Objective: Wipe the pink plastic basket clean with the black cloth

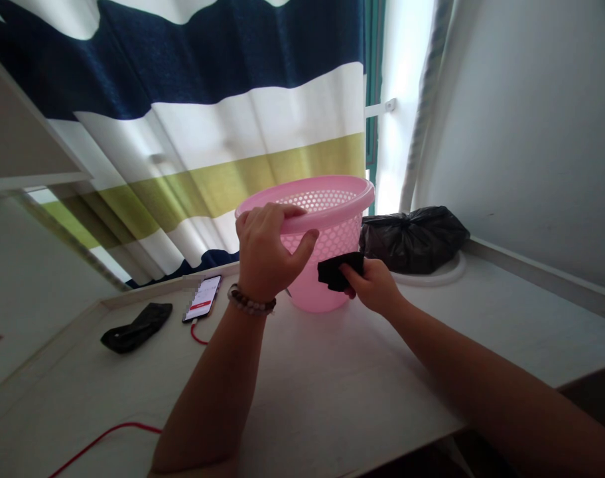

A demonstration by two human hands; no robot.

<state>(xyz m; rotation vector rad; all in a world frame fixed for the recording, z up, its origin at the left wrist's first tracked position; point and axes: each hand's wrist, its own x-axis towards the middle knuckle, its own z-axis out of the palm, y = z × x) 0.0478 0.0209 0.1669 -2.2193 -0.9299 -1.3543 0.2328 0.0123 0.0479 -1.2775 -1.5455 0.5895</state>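
Observation:
A pink plastic wastebasket (327, 295) with a honeycomb of holes stands on the white table, tilted slightly. My left hand (270, 249) grips its rim from the near left side, fingers over the edge and thumb outside. In my right hand (375, 282) a small black cloth (339, 271) is pinched between thumb and fingers, held against or just in front of the basket's near wall. I cannot tell whether the cloth touches the wall. The far base of the basket and part of its inside are hidden.
A knotted black plastic bag (414, 239) rests on a white round lid (446, 272) at the right. On the left lie a folded black bag (137, 326) and a lit phone (201, 299) with a red cable (108, 435). A striped curtain (207, 146) hangs behind.

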